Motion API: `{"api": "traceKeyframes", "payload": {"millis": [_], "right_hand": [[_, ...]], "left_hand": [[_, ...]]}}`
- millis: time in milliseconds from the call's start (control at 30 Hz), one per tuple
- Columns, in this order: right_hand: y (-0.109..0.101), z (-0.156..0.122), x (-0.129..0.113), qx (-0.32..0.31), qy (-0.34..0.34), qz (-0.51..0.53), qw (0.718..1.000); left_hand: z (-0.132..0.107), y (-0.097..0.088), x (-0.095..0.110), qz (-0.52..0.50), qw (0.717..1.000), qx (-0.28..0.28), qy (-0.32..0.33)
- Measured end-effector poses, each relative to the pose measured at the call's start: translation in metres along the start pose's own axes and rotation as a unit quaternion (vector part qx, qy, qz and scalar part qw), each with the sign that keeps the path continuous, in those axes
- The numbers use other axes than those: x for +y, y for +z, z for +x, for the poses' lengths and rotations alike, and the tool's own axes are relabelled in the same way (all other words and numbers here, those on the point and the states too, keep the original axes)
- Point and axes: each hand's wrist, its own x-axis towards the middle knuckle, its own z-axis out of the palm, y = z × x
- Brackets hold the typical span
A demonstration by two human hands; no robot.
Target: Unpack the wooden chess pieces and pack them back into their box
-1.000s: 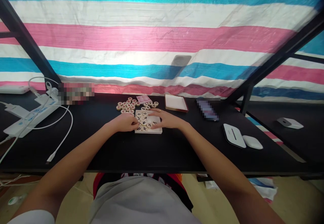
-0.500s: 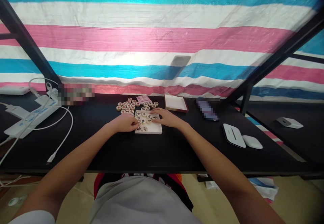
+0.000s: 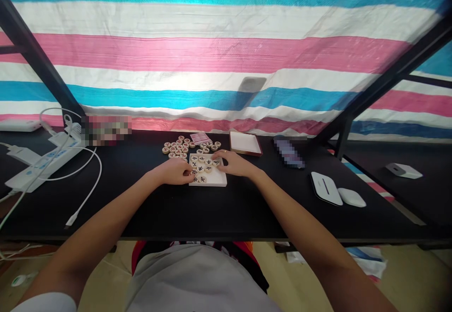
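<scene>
A shallow white box (image 3: 217, 178) lies on the black table, with several round xiangqi pieces (image 3: 201, 169) marked in black inside it. My left hand (image 3: 174, 171) rests at the box's left edge, its fingers curled and pinched at a xiangqi piece (image 3: 194, 172) along that side. Over the upper right corner, my right hand (image 3: 233, 163) has thumb and fingers apart around another piece, which lies in the box. Behind the box are loose red-marked pieces (image 3: 178, 147) to the left and black-marked pieces (image 3: 209, 146) to the right.
A pink printed card (image 3: 201, 138) and the box lid (image 3: 245, 143) lie farther back. On the left are a white power strip (image 3: 45, 164) and cables. To the right sit a phone-like object (image 3: 288, 152), a white flat device (image 3: 326, 188) and a white mouse-shaped object (image 3: 352, 197).
My right hand has shifted slightly right, and its thumb has drawn back from the pieces. My left hand stays at the box's left edge, almost unmoved.
</scene>
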Motion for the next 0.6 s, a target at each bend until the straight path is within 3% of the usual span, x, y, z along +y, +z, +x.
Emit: {"api": "traceKeyframes", "payload": {"millis": [200,600], "right_hand": [[0.0024,0.0011,0.0028,0.010,-0.011,-0.005,1.000],[0.0017,0.0016,-0.0019,0.014,-0.001,-0.012,1.000]], "left_hand": [[-0.0009,-0.0031,-0.0002,-0.036,0.999,-0.027,-0.002],[0.0041,-0.0021,-0.0007,-0.118,0.990,-0.032,-0.076]]}}
